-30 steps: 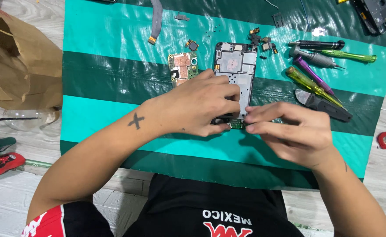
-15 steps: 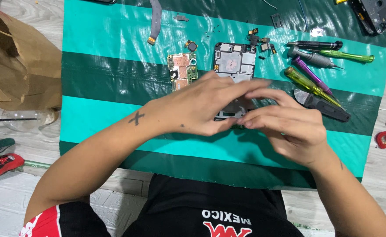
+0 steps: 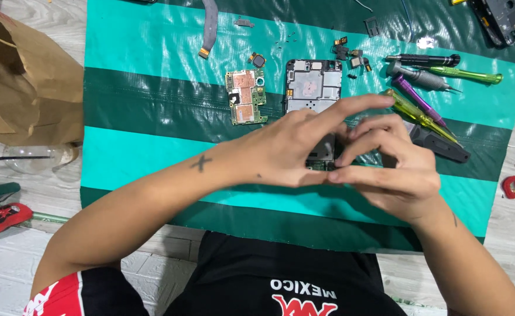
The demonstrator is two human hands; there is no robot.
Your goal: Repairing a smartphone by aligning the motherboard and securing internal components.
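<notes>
An opened phone body (image 3: 313, 86) with its back off lies on a green striped mat (image 3: 152, 52). My left hand (image 3: 281, 149) covers its lower half, index finger stretched out to the right. My right hand (image 3: 389, 169) arches in from the right, and its fingertips meet the left hand's over the phone's bottom end, where a small green board (image 3: 322, 165) peeks out. Both thumbs touch just below it. The part pinched between the fingers is hidden.
A loose circuit board (image 3: 245, 96) lies left of the phone and a flex cable (image 3: 209, 29) further up. Several screwdrivers (image 3: 445, 73), a black pry tool (image 3: 442, 146) and small parts (image 3: 351, 55) sit on the right. A paper bag (image 3: 20, 82) stands at the left.
My right hand has risen from the phone's bottom edge onto its lower half. My left index finger has stretched out to the right. The phone has stayed put.
</notes>
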